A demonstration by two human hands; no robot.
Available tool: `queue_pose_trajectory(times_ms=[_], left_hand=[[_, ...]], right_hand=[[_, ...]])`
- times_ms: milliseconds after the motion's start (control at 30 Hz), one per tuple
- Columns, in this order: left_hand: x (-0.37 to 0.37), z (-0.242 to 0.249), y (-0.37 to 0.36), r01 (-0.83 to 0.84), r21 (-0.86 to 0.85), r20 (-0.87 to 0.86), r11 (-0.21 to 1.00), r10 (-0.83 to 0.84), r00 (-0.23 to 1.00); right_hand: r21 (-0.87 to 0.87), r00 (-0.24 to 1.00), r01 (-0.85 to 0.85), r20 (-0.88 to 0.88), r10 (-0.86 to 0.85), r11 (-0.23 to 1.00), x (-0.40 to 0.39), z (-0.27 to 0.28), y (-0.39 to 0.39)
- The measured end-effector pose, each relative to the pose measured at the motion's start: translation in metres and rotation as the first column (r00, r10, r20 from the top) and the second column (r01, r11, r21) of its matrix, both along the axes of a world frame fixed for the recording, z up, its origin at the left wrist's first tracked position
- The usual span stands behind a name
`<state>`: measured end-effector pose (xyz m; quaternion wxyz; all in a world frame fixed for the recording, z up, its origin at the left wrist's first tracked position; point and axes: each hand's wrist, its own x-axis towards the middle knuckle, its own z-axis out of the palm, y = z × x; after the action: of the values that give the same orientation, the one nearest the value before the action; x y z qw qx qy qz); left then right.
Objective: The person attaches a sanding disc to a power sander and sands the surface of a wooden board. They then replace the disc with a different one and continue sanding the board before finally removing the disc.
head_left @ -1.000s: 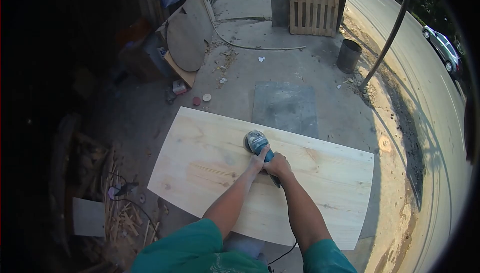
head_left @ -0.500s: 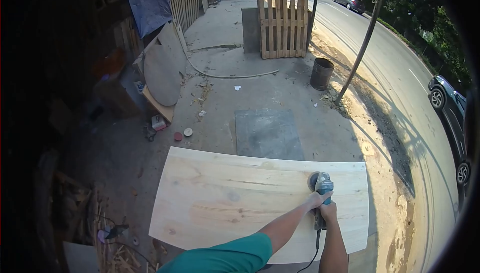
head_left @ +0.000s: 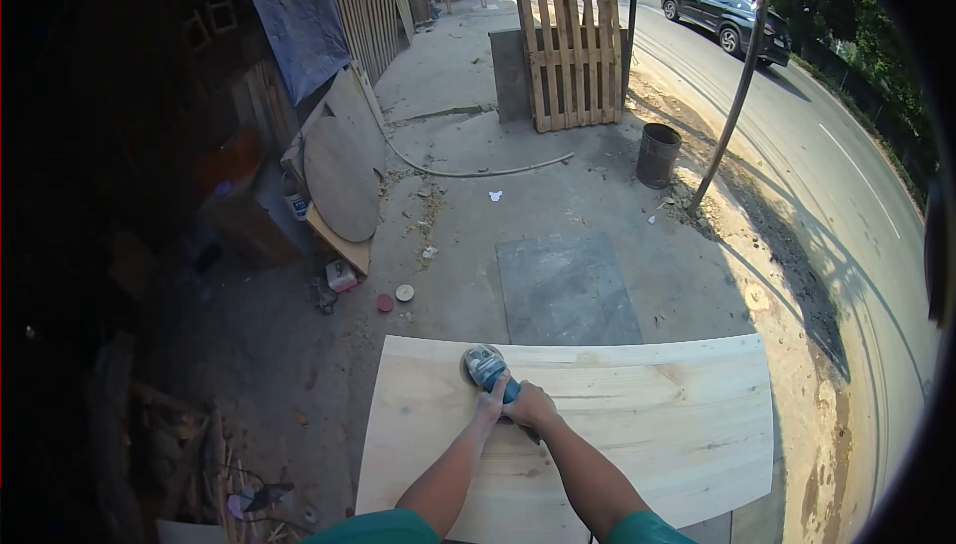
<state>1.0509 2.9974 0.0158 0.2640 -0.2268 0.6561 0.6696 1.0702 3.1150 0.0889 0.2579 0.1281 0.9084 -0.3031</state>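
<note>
A teal angle grinder point(head_left: 488, 369) with a round disc rests on the far left part of a pale wooden panel point(head_left: 637, 424). My left hand point(head_left: 494, 400) is closed round the grinder's body, just behind its head. Right beside it, my right hand point(head_left: 530, 407) grips the rear of the same tool. Both forearms reach forward over the near edge of the panel. The disc's underside is hidden against the wood.
A grey sheet point(head_left: 568, 290) lies on the ground beyond the panel. Farther off stand a wooden pallet point(head_left: 573, 61), a rusty bucket point(head_left: 658, 155) and a slanted pole point(head_left: 732, 111). Boards point(head_left: 342, 180) lean at left; scrap wood lies lower left. A dark car point(head_left: 725, 18) is on the road.
Both hands have moved the grinder left across the panel, from its right part to near its far left corner. The view has shifted, and the cars on the road differ.
</note>
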Motion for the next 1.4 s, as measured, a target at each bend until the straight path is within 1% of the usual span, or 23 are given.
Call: queue_pose_trajectory(times_ms=[67,100,167,200,233,300,333,367,433,500,633,667,733,800,867,900,933,1000,1067,1167,1267,1367,1400], left_hand=[[0.0,0.013,-0.007,-0.021,0.01,0.038,1.0,0.02,0.999],[-0.006,0.004,-0.001,0.01,0.015,-0.009,1.0,-0.01,1.0],[-0.007,-0.024,0.038,0.074,0.03,-0.095,0.997,-0.071,0.993],[-0.007,-0.028,0.059,0.13,0.031,-0.065,0.991,-0.128,0.99],[-0.004,-0.031,0.082,0.186,0.034,-0.032,0.982,-0.185,0.982],[0.008,-0.04,0.133,0.221,0.043,-0.117,0.974,-0.214,0.97],[0.014,-0.02,0.15,0.277,0.057,-0.073,0.959,-0.273,0.959],[0.021,0.001,0.166,0.333,0.071,-0.027,0.94,-0.332,0.943],[0.031,-0.003,0.206,0.431,0.105,-0.012,0.896,-0.433,0.902],[0.037,-0.015,0.248,0.51,0.145,-0.089,0.848,-0.502,0.86],[0.042,0.014,0.308,0.72,0.126,-0.03,0.682,-0.723,0.69],[0.044,-0.001,0.325,0.739,0.126,-0.07,0.662,-0.737,0.673],[0.039,0.018,0.326,0.78,0.088,-0.05,0.62,-0.779,0.625],[0.041,0.02,0.317,0.761,0.059,-0.047,0.646,-0.76,0.648],[0.034,0.025,0.28,0.717,0.054,-0.055,0.695,-0.715,0.697],[0.036,0.002,0.264,0.614,0.088,-0.072,0.785,-0.61,0.789],[0.035,0.025,0.236,0.516,0.095,-0.017,0.851,-0.517,0.856],[0.033,0.018,0.184,0.352,0.073,0.002,0.933,-0.353,0.936],[0.033,-0.002,0.139,0.152,0.036,-0.065,0.988,-0.15,0.987],[0.032,0.0,0.087,-0.058,0.033,-0.026,0.998,0.059,0.998],[0.025,0.002,0.074,-0.093,-0.014,0.0,0.996,0.093,0.996],[0.02,0.026,0.107,0.024,-0.032,0.018,0.999,-0.023,1.0],[0.013,-0.01,0.121,0.071,-0.058,-0.077,0.996,-0.076,0.994]], right_hand=[[-0.013,1.0,0.024,0.018,-0.024,1.0,-0.002,0.003,0.002],[-0.019,0.999,0.037,0.026,-0.036,0.999,-0.003,0.006,0.008],[-0.007,0.993,0.112,0.039,-0.112,0.994,0.005,0.013,0.037],[0.001,0.988,0.15,0.043,-0.15,0.989,0.008,0.014,0.057],[-0.001,0.98,0.201,0.008,-0.201,0.98,0.014,0.006,0.077],[0.006,0.956,0.29,-0.046,-0.29,0.957,0.034,-0.01,0.118],[0.013,0.942,0.331,-0.066,-0.33,0.943,0.042,-0.016,0.138],[-0.001,0.924,0.376,-0.072,-0.375,0.927,0.05,-0.012,0.155],[-0.013,0.886,0.459,-0.072,-0.458,0.889,0.068,-0.003,0.186],[-0.036,0.83,0.552,-0.072,-0.553,0.833,0.086,-0.001,0.217],[-0.109,0.699,0.689,-0.166,-0.696,0.717,0.115,-0.024,0.276],[-0.125,0.667,0.717,-0.16,-0.727,0.686,0.118,-0.02,0.282],[-0.15,0.636,0.742,-0.15,-0.757,0.653,0.116,-0.013,0.283],[-0.166,0.644,0.734,-0.141,-0.752,0.659,0.114,-0.009,0.277],[-0.11,0.739,0.659,-0.088,-0.667,0.744,0.103,-0.01,0.257],[-0.078,0.796,0.596,-0.07,-0.601,0.799,0.092,0.008,0.235],[-0.047,0.843,0.533,-0.048,-0.535,0.845,0.082,0.004,0.217],[-0.038,0.925,0.376,-0.041,-0.377,0.926,0.064,-0.002,0.177],[-0.069,0.975,0.223,0.033,-0.221,0.972,0.044,0.012,0.14],[-0.063,0.999,0.044,0.018,-0.043,0.997,0.02,0.005,0.097],[-0.069,1.0,-0.016,0.009,0.016,0.997,0.012,-0.003,0.088],[-0.05,0.998,0.045,0.041,-0.043,0.998,0.01,0.007,0.115],[-0.038,0.995,0.091,0.051,-0.089,0.995,0.014,0.012,0.133]])
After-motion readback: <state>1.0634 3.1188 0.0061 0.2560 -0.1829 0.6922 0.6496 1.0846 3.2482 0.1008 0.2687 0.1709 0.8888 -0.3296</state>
